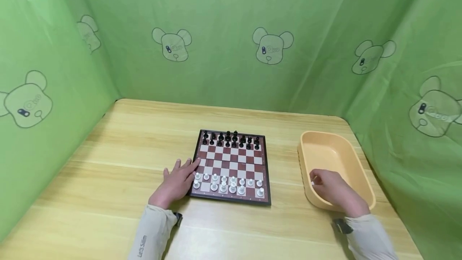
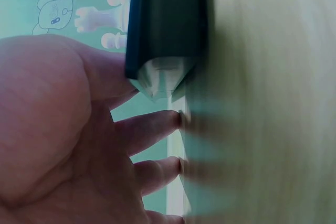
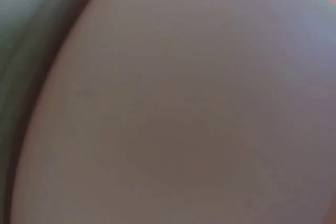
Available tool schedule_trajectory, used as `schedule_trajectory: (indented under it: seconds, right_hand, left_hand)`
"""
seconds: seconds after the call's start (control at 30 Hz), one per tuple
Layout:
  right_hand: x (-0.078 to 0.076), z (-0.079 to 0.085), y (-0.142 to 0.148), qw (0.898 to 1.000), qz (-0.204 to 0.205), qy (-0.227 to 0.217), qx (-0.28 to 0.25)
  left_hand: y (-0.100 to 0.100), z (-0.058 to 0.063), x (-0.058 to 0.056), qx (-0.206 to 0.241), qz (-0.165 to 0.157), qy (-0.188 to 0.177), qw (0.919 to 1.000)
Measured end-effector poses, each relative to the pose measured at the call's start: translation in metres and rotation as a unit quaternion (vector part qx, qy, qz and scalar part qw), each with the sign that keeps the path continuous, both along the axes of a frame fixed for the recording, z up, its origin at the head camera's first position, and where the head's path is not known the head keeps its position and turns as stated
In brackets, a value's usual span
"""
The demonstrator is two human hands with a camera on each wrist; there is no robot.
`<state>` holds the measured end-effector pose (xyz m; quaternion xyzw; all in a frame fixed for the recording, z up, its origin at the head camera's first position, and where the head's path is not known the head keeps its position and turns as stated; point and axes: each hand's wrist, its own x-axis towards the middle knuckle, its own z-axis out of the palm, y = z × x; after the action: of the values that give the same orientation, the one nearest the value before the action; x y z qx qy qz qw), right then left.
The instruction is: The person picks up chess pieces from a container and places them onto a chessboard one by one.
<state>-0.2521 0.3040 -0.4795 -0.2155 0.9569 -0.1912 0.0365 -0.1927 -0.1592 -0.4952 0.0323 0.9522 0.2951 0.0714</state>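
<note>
A chessboard lies on the table with black chess pieces in two rows at its far side. White chess pieces stand along the near side, with gaps in the nearest row. My left hand rests at the board's left edge, fingers spread; in the left wrist view its fingertips touch the tabletop beside the dark board edge. Over the near left rim of an orange plastic bin, my right hand pinches a small white chess piece, mostly hidden by the fingers. Skin fills the right wrist view.
The light wooden table carries the board in the middle and the bin at the right. Green curtains with bear-head prints enclose the far side and both flanks. A white rook shows above the board edge in the left wrist view.
</note>
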Motion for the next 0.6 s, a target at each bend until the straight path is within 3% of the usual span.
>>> schedule_trajectory:
  seconds: [0.33, 0.6]
  right_hand:
    - [0.0011, 0.0001, 0.0015, 1.0, -0.028, 0.0, 0.009]
    - [0.0051, 0.0054, 0.0028, 0.997, -0.061, 0.028, -0.036]
  left_hand:
    - [0.0012, 0.0018, 0.0001, 0.006, 0.0, -0.006, 1.0]
    - [0.0013, 0.0027, 0.0002, 0.007, 0.0, -0.005, 1.0]
